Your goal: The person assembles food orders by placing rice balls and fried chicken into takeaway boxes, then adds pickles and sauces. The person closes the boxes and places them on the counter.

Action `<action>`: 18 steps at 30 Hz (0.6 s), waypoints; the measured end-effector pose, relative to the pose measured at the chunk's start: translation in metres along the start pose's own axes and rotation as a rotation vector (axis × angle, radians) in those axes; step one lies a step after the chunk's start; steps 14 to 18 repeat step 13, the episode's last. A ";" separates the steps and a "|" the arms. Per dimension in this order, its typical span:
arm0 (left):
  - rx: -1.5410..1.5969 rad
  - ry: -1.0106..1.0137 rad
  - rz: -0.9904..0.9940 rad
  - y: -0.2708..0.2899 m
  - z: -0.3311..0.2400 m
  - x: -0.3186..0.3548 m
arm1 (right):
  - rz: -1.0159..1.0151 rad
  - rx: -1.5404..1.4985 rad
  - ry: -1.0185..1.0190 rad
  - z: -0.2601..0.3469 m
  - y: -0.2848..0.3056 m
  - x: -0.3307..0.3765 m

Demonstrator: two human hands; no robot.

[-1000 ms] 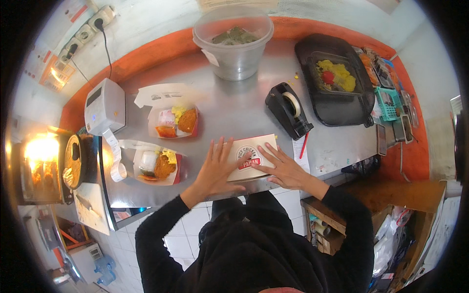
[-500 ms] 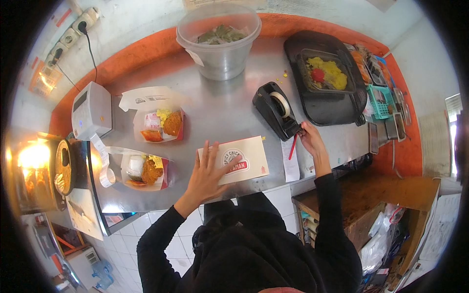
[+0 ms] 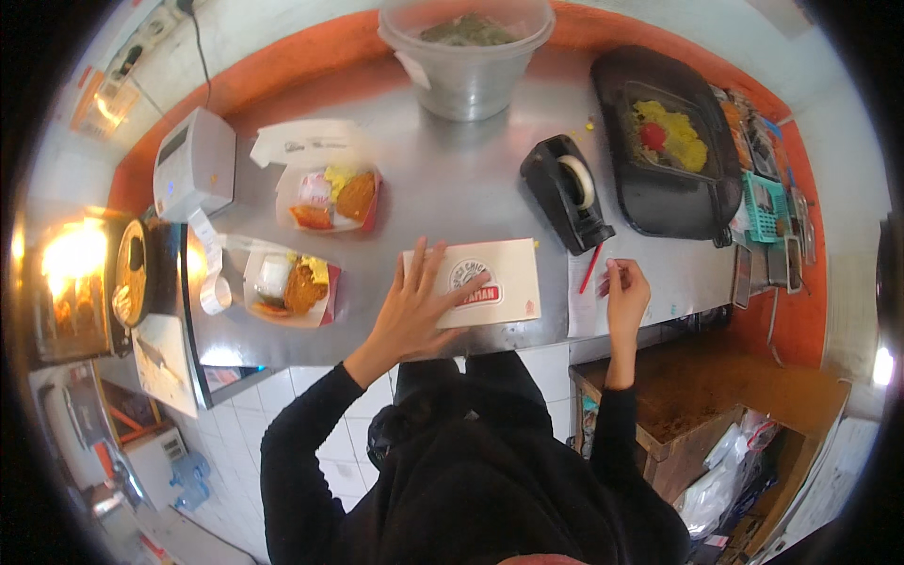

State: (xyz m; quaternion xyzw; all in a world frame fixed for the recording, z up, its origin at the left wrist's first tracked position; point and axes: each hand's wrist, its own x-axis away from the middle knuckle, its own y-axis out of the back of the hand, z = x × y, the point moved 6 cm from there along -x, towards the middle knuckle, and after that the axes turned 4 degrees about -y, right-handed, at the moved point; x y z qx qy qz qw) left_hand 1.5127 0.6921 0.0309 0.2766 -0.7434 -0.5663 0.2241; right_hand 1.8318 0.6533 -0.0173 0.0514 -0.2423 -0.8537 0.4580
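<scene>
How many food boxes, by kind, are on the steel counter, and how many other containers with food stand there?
Closed cardboard meal box under the left hand: 1
Open cardboard meal boxes with fried food: 2
Clear plastic tub of greens: 1
Black tray with yellow food: 1
Total: 5

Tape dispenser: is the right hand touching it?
No. The right hand is at a red pen on the counter, apart from the black tape dispenser.
</scene>
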 end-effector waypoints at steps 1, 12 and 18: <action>0.000 0.013 -0.010 -0.001 0.000 0.004 | 0.087 -0.187 -0.046 0.020 -0.016 0.031; 0.060 -0.010 -0.091 -0.006 0.006 0.009 | 0.135 0.039 0.974 0.028 -0.123 0.141; 0.057 0.002 -0.093 -0.006 0.009 0.016 | 0.173 0.040 0.994 0.033 -0.122 0.138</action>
